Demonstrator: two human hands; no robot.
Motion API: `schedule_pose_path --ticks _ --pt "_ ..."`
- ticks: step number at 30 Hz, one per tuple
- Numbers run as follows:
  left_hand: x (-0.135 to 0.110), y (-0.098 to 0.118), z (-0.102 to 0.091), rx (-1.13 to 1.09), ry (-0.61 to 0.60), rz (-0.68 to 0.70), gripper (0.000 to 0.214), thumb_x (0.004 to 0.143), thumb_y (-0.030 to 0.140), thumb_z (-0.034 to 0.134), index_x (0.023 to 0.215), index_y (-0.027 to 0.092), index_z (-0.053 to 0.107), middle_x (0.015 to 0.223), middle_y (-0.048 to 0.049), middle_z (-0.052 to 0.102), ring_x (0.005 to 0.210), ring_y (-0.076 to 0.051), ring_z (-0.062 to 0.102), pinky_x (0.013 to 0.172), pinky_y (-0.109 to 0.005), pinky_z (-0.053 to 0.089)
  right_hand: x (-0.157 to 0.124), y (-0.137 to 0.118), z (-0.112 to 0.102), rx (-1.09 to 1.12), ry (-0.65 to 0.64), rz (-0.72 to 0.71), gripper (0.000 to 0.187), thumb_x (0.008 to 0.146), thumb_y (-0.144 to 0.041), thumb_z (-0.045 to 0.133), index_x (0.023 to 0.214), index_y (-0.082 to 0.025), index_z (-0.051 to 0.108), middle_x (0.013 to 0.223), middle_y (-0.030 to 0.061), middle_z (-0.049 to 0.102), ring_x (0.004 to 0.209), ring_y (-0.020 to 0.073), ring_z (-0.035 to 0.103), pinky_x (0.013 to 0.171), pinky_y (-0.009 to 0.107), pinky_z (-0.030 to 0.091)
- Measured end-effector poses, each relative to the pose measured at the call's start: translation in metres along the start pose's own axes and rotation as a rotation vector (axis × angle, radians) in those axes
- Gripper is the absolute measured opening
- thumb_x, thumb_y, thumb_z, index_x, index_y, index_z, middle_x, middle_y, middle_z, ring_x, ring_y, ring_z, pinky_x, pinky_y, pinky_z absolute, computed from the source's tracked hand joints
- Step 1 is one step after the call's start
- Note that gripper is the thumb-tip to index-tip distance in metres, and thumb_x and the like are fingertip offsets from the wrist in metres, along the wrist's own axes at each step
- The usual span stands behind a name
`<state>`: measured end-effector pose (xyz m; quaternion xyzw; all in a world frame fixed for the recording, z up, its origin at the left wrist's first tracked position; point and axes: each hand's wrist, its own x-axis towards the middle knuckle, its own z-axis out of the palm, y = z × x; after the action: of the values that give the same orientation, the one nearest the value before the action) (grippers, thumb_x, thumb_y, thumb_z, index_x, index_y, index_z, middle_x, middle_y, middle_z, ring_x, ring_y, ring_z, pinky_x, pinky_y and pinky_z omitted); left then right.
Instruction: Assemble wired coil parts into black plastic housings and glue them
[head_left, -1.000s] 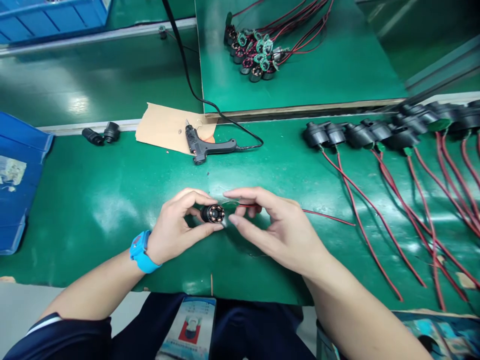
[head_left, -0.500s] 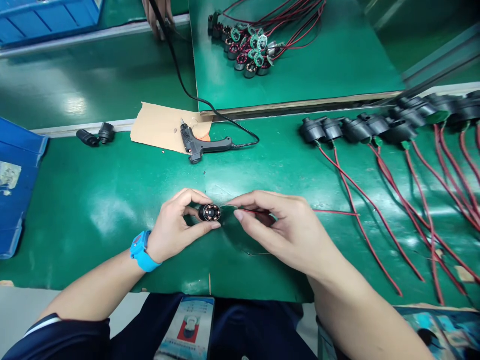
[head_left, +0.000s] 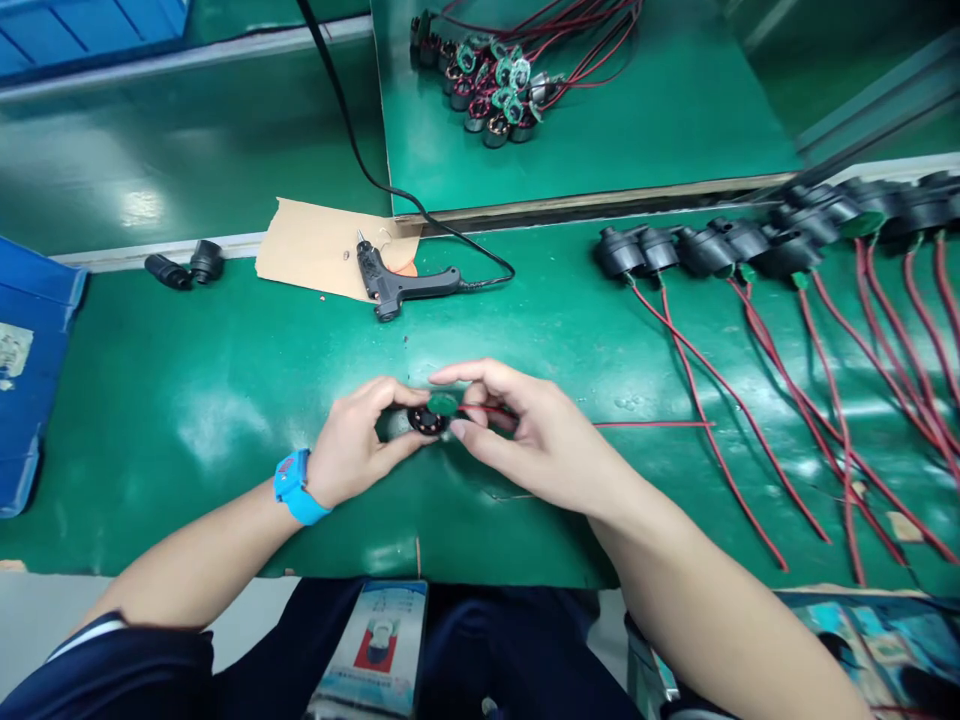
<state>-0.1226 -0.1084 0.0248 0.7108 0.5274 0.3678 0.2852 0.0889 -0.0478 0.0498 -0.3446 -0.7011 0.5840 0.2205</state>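
Note:
My left hand (head_left: pixel 358 432), with a blue watch at its wrist, is closed on a small black round motor part (head_left: pixel 427 420) with copper windings, held between thumb and fingers. A round green circuit board (head_left: pixel 442 404) lies at the upper right of its open face. From the board a red wire (head_left: pixel 487 408) runs into my right hand (head_left: pixel 517 410), which is curled around it. The right index finger is stretched out above the board, and the thumb is beside the motor part. Past my palm the wire's tail comes out to the right.
A glue gun (head_left: pixel 405 288) rests on cardboard (head_left: pixel 296 250). Black housings (head_left: pixel 621 252) with red wires line the right. More motor parts (head_left: pixel 496 128) are piled on the raised green shelf (head_left: pixel 600 150). Two black fittings (head_left: pixel 205 261) and a blue bin (head_left: pixel 37 380) stand left.
My right hand has moved left, up to the motor part. The green circuit board now shows flat at its open face, and the right index finger has stretched out.

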Motion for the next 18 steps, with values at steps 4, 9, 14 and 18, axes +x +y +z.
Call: schedule_pose_path --ticks 4,9,14,18 --pt "0.002 -0.006 0.002 0.132 0.0 0.059 0.024 0.087 0.027 0.075 0.102 0.02 0.058 0.092 -0.0035 0.069 0.086 -0.019 0.067 0.074 -0.031 0.056 0.007 0.01 0.005 0.105 -0.013 0.069 0.038 0.088 -0.021 0.061 0.126 -0.021 0.059 0.071 -0.0072 0.033 0.062 0.0104 0.035 0.057 0.025 0.034" --pt "-0.005 -0.011 0.009 0.142 0.042 0.149 0.024 0.091 0.023 0.068 0.109 0.024 0.052 0.097 -0.0028 0.068 0.087 -0.017 0.069 0.074 -0.03 0.056 0.01 0.013 0.013 0.092 0.011 0.095 0.042 0.086 -0.023 0.064 0.128 -0.022 0.057 0.072 -0.0074 0.032 0.063 0.011 0.035 0.057 0.026 0.032" --pt "-0.007 -0.013 0.012 0.13 0.075 0.162 0.028 0.089 0.022 0.069 0.109 0.025 0.049 0.098 -0.0025 0.07 0.089 -0.019 0.073 0.075 -0.032 0.058 0.011 0.012 0.013 0.056 0.007 0.08 0.045 0.085 -0.022 0.068 0.128 -0.024 0.057 0.074 -0.0071 0.035 0.064 0.0112 0.037 0.059 0.026 0.033" --pt "-0.007 -0.01 0.012 0.17 0.06 0.145 0.028 0.088 0.018 0.067 0.108 0.024 0.05 0.097 -0.0019 0.071 0.087 -0.018 0.073 0.075 -0.03 0.059 0.013 0.011 0.015 0.01 0.018 0.085 0.049 0.081 -0.017 0.069 0.128 -0.024 0.055 0.076 -0.0072 0.037 0.064 0.0107 0.038 0.06 0.026 0.033"
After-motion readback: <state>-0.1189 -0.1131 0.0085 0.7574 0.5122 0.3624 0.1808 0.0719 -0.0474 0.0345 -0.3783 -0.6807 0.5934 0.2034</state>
